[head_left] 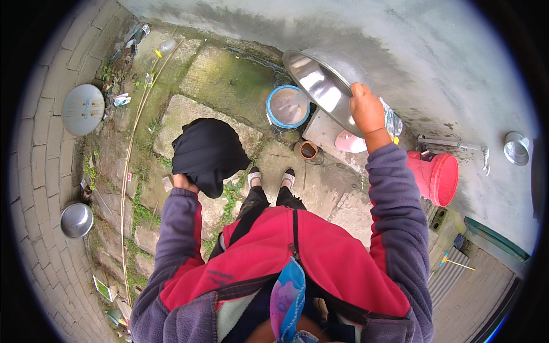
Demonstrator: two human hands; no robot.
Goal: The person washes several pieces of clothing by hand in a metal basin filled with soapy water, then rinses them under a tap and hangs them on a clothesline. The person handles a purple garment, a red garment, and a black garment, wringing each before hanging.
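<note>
My left hand (pixel 184 183) is closed on a bunched black cloth (pixel 209 150), which hangs over and hides most of the fingers. Out to the right, my right hand (pixel 366 108) grips the rim of a large, shiny metal basin (pixel 323 83). The basin is tilted on its side close to the wall, its hollow facing left. Just left of it stands a bucket with a blue rim (pixel 268 108), holding something greyish. Partly under the basin, a pink tub (pixel 350 142) sits on a stone ledge (pixel 326 132).
A brown pot (pixel 298 150) stands before my feet. On the right are a red bucket (pixel 444 180) and a wall pipe with a tap (pixel 457 144). Long bamboo poles (pixel 132 154) lie along the left. A round disc (pixel 83 110) and a metal bowl (pixel 76 220) are near the brick wall.
</note>
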